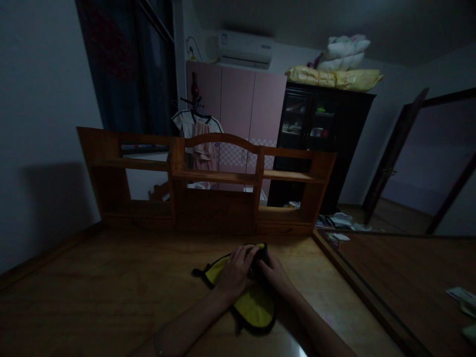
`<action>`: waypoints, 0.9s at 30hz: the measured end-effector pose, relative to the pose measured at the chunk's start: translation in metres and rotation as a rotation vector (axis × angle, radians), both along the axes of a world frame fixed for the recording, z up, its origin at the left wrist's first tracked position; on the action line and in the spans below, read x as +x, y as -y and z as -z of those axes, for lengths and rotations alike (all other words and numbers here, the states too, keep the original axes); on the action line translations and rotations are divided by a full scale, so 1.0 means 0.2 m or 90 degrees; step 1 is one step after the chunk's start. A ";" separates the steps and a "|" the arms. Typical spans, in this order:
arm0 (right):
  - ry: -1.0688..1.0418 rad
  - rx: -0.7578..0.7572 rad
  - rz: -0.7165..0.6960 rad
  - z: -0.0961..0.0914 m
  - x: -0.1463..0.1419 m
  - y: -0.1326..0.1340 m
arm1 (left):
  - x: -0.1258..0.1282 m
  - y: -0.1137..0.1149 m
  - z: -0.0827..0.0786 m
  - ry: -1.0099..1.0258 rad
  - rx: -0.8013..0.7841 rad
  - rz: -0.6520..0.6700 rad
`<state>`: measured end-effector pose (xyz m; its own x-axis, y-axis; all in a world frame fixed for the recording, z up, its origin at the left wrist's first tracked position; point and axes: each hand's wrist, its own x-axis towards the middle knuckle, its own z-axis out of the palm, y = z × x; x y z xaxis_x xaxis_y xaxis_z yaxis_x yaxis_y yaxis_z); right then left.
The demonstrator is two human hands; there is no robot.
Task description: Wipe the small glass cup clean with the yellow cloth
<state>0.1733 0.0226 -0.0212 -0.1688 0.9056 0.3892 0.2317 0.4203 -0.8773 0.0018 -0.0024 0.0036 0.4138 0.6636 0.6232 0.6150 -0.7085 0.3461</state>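
The black-edged yellow pouch [256,308] lies under our curled left hand [235,273], grip unclear. Our right hand [275,273] grasps the pouch's edge, forearms [199,315] converging.

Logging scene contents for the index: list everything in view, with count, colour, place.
Pouch: 1, yellow with black edging, under both hands
Wooden surface: 1, light brown, beneath the pouch
Shelf unit: 1, brown, far edge of the surface
Clothes: count unclear, white and pink, hanging behind the shelf unit
Curtain: 1, dark, upper left
Air conditioner: 1, white, high on the back wall
Wardrobe: 1, pink, below it
Cabinet: 1, black, right of the wardrobe
Bundles: count unclear, yellow and white, on the cabinet
Door: 1, dark, open, right
Floor clutter: count unclear, mostly pale, right
Left hand: 1, on the pouch
Right hand: 1, at the pouch's black edge
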 end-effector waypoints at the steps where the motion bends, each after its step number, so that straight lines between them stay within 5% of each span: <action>1: 0.003 -0.001 0.004 0.01 0.00 0.00 | 0.00 0.00 0.00 0.001 0.000 0.000; 16: 0.135 0.098 0.116 -0.01 0.04 0.00 | 0.00 -0.01 0.01 -0.013 -0.007 -0.003; 27: 0.172 0.055 0.083 -0.03 0.06 -0.03 | -0.01 -0.02 0.03 0.005 -0.018 -0.001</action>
<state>0.1860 0.0278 -0.0143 -0.1616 0.8918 0.4225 0.5078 0.4423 -0.7393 0.0008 0.0017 -0.0022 0.4077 0.6811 0.6081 0.6129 -0.6978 0.3707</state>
